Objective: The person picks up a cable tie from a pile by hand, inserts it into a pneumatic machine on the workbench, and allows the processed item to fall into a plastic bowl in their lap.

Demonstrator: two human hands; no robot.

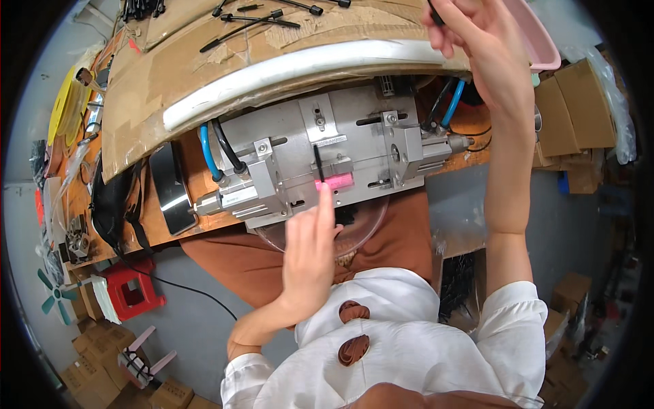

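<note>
Pinched upright in left fingertips [325,204] (lengthwise vertical): black rod [317,162].

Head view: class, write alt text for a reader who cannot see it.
The left hand sets a thin black rod upright on a metal fixture at a cardboard-covered bench. The right hand reaches toward a pink tray.

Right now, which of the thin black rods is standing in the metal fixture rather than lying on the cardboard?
The black rod at the fixture's centre, upright above the pink piece and held by the left hand. The other rods lie loose on the cardboard.
</note>
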